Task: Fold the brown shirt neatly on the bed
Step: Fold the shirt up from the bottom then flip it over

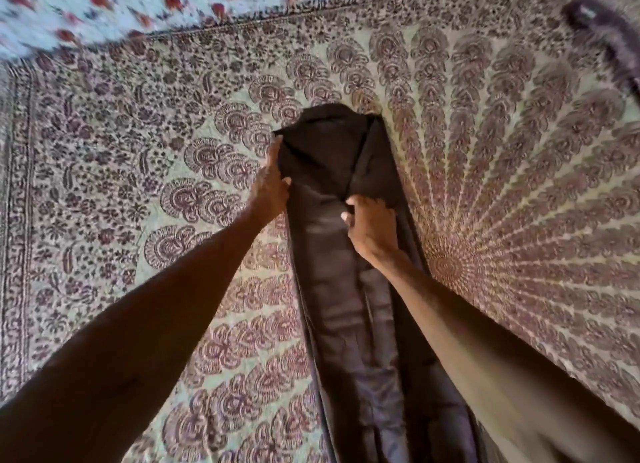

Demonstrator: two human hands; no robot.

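Observation:
The brown shirt [332, 254] lies on the bed as a long narrow strip, running from the bottom of the view up to the middle. Its far end is doubled over into a darker, thicker part. My left hand [270, 185] rests on the shirt's left edge near that far end, fingers stretched along the fabric and thumb on top. My right hand [370, 230] is on the shirt's right half, fingers curled and pinching a fold of the cloth.
A patterned bedspread [502, 185] with maroon mandala print covers the bed. A light sheet with red flowers [138, 5] lies at the far left. A dark blurred object [602, 36] sits at the far right.

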